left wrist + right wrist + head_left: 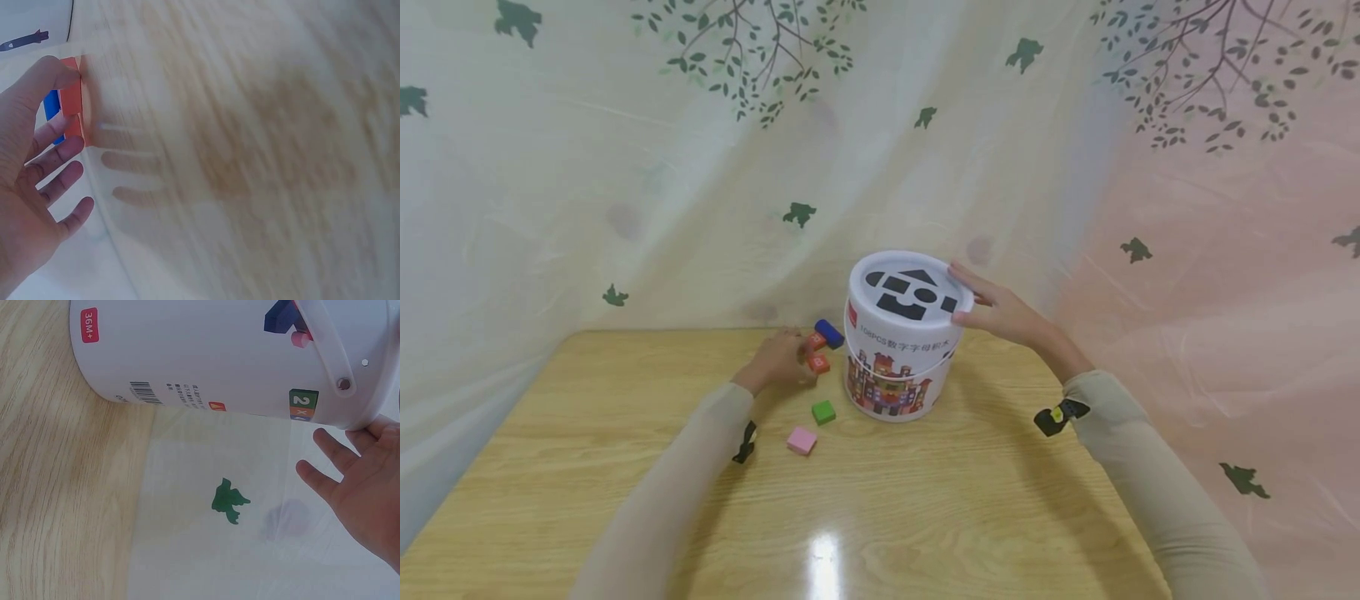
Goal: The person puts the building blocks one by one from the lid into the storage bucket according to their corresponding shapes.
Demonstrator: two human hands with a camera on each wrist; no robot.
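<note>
A white cylindrical bucket of building blocks (891, 354) stands upright on the table, its lid (880, 279) printed with black shapes. My right hand (1003, 312) rests at the lid's right edge, thumb toward the front and fingers toward the back, fairly straight. The right wrist view shows two of its fingers (325, 475) spread apart below the bucket's rim. Left of the bucket, my left hand (778, 360) pinches a red block (72, 90) between thumb and forefinger; the other fingers are loosely extended. Another red block (816, 340) and a blue block (829, 333) are right beside it.
Nearer to me, a green block (823, 412) and a pink block (802, 441) lie on the wooden table (925, 508). A white handle (325, 347) hangs across the bucket's side. Behind the table's far edge hangs a leaf-patterned curtain (715, 200).
</note>
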